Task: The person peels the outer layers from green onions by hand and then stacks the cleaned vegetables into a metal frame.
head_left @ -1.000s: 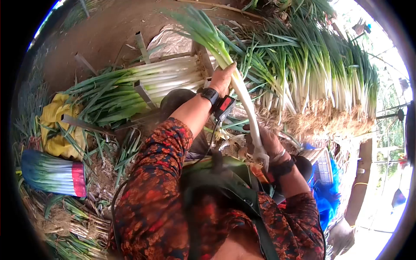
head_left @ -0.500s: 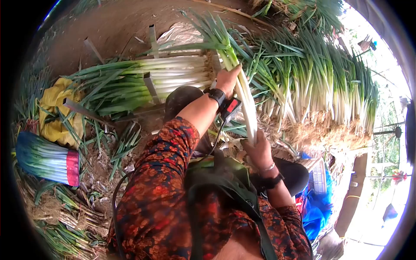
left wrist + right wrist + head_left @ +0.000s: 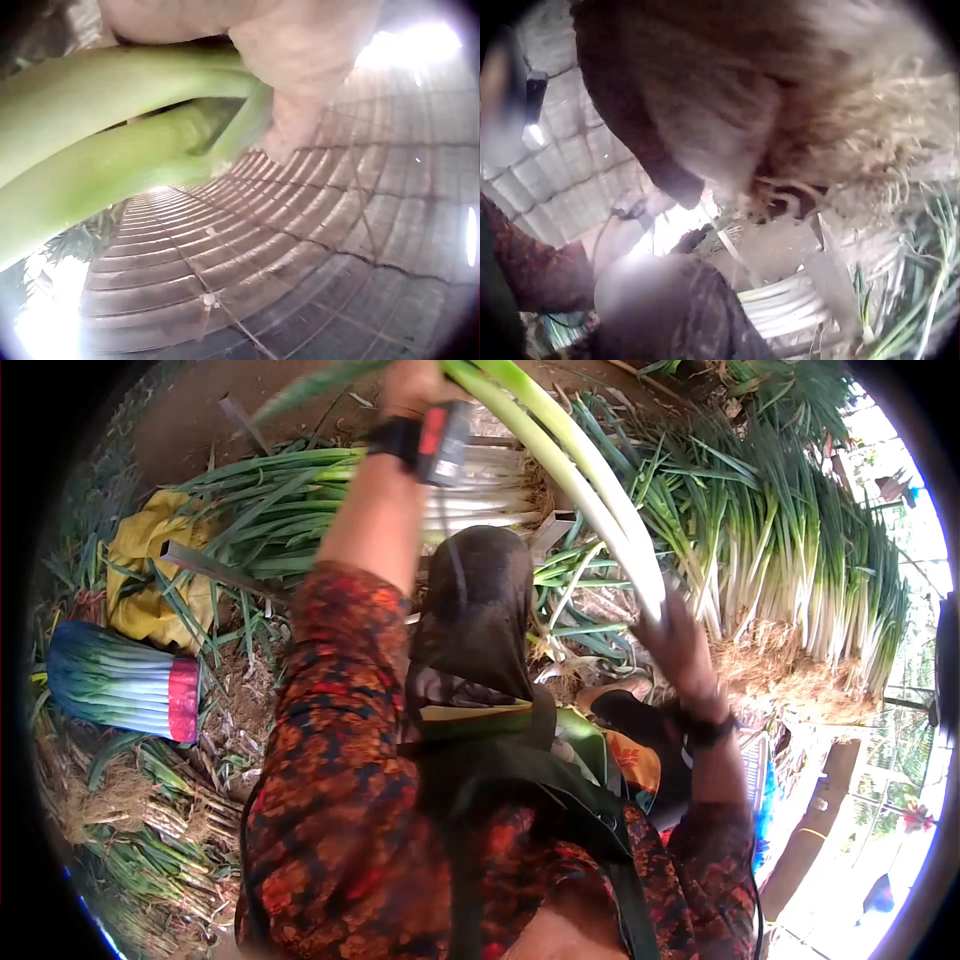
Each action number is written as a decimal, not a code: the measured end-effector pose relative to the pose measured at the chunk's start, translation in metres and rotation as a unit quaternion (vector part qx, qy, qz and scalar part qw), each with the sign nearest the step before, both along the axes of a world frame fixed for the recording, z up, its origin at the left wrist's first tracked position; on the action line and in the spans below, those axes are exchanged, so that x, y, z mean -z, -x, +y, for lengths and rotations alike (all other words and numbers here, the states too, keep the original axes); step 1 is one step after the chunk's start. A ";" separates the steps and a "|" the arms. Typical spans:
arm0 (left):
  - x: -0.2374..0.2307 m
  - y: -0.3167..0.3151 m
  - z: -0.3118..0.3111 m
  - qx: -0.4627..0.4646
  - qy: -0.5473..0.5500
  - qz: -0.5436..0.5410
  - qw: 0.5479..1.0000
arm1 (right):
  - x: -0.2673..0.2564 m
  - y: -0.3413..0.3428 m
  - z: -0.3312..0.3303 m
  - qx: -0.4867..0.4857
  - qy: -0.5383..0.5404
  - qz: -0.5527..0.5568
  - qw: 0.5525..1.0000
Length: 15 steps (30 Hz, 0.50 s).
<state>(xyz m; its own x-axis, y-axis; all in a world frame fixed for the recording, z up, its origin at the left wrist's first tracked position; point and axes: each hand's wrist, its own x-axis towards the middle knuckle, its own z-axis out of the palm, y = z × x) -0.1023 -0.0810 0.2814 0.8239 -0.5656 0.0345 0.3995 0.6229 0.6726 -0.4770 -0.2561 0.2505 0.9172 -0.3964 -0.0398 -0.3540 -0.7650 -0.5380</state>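
Two long leeks (image 3: 600,500) arch between my hands, green at the top and white toward the root end. At the top edge of the head view, my left hand (image 3: 412,388) grips their green upper part; in the left wrist view its fingers (image 3: 289,112) curl over the pale green stalks (image 3: 112,157). Lower down, my right hand (image 3: 682,650) holds the white lower end, somewhat blurred. Bushy pale roots (image 3: 862,112) stick out beside the right hand (image 3: 682,97) in the right wrist view. The leaf tips run past the top of the head view.
Leeks (image 3: 490,485) lie in a rack with metal posts (image 3: 215,565) beyond my knee (image 3: 475,600). A long row of rooted leeks (image 3: 780,550) stands at right. A bundle with a red band (image 3: 183,700) lies left, below a yellow sack (image 3: 155,575).
My left hand has swung up and to the left with the leeks' green end. My right hand has moved right and up, staying at the root end.
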 end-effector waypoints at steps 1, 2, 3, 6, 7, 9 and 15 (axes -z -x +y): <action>-0.014 -0.003 0.016 -0.049 0.049 0.044 0.997 | -0.004 -0.026 -0.001 -0.012 -0.022 -0.017 1.000; -0.010 -0.030 0.030 -0.115 0.115 0.047 0.986 | -0.007 -0.056 0.002 -0.025 -0.044 -0.036 0.998; -0.016 -0.038 0.052 -0.134 0.117 0.033 0.984 | -0.001 -0.083 0.000 -0.044 -0.021 -0.036 0.998; -0.013 -0.052 0.107 -0.191 0.104 -0.062 0.974 | 0.049 -0.170 -0.013 -0.150 0.075 -0.159 0.973; -0.010 -0.057 0.126 -0.212 0.097 -0.103 0.967 | 0.060 -0.196 -0.009 -0.142 0.091 -0.133 0.977; 0.018 -0.060 0.171 -0.365 -0.463 -0.378 0.714 | 0.078 -0.239 0.001 -0.128 0.116 -0.062 0.983; 0.220 -0.085 0.206 -0.304 -0.713 -0.145 0.615 | 0.135 -0.269 0.010 -0.153 0.166 0.196 0.954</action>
<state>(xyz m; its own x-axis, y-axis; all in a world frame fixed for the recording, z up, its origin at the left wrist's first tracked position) -0.0173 0.1254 0.0619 0.9740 0.2194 0.0563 0.1194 -0.7084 0.6957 -0.2078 -0.2463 0.1154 0.9326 -0.1624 -0.3222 -0.2106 -0.9701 -0.1208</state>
